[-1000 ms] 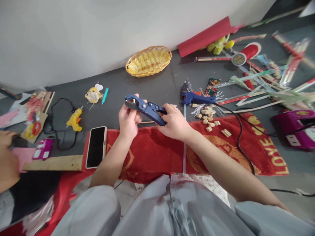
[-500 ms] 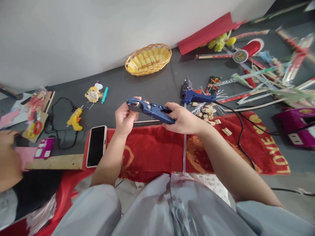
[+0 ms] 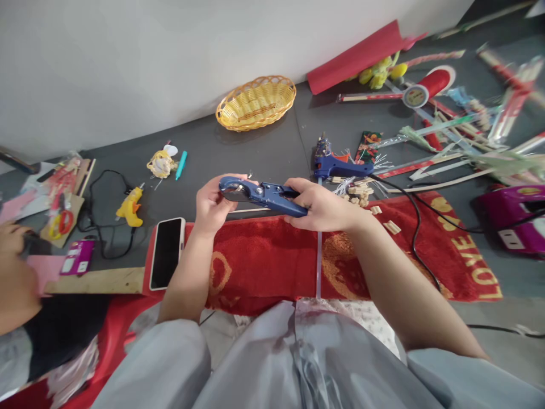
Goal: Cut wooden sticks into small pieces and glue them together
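A dark blue hand cutter (image 3: 272, 197) with a curved jaw hangs above the front edge of the red towel. My right hand (image 3: 321, 204) is closed around its handles. My left hand (image 3: 209, 205) is closed, its fingers bent in behind the rounded jaw end. What those fingers pinch is hidden by the tool. Just below the cutter runs a thin pale stick (image 3: 250, 211); whether a hand holds it I cannot tell. Short cut pieces of pale stick (image 3: 360, 194) lie right of my right hand, beside a blue glue gun (image 3: 340, 166).
A red towel (image 3: 264, 261) lies along the near edge, with a phone (image 3: 167, 254) on its left end. Behind stands a wicker basket (image 3: 255, 105). Sticks and a red spool (image 3: 436, 85) clutter the right. At left are a yellow glue gun (image 3: 130, 207) and a co-worker's hand (image 3: 12, 237).
The cutter and my right hand have shifted very slightly right. My left hand has moved a little left and down, its fingers now more hidden behind the jaw.
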Motion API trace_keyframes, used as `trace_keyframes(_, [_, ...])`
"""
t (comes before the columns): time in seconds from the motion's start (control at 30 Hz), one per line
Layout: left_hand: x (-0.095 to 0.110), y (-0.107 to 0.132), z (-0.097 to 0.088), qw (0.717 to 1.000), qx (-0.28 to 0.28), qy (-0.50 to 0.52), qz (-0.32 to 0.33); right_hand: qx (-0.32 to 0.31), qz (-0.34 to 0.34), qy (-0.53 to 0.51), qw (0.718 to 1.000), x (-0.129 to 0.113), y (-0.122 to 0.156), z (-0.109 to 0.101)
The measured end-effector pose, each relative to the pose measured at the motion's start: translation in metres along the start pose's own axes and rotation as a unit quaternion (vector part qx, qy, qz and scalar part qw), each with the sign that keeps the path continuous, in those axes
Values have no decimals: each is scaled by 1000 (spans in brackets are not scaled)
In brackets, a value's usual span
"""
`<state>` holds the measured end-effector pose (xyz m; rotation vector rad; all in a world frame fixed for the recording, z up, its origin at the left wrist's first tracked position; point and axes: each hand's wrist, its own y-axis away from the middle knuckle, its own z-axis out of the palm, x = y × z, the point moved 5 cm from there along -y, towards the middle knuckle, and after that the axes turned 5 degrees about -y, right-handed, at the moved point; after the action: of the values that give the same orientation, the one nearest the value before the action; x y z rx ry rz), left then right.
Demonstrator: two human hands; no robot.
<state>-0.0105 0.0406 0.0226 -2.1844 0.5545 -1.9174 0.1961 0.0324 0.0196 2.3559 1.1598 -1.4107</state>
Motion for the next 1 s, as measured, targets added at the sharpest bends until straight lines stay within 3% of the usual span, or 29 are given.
trace_keyframes(0.2, [-7, 1, 15, 987, 104, 100, -65, 87, 6, 94, 992, 2, -7, 10])
trace_keyframes(0.37, [-6, 3, 27, 968, 141, 165, -124, 130, 32, 159, 978, 4, -11, 22])
trace_keyframes(0.7, [-12, 2, 17, 974, 177, 90, -105, 135, 32, 171, 975, 5, -9, 16])
trace_keyframes(1.0, [-15, 0, 14, 979, 154, 91, -96, 139, 37, 186, 972, 5, -6, 13])
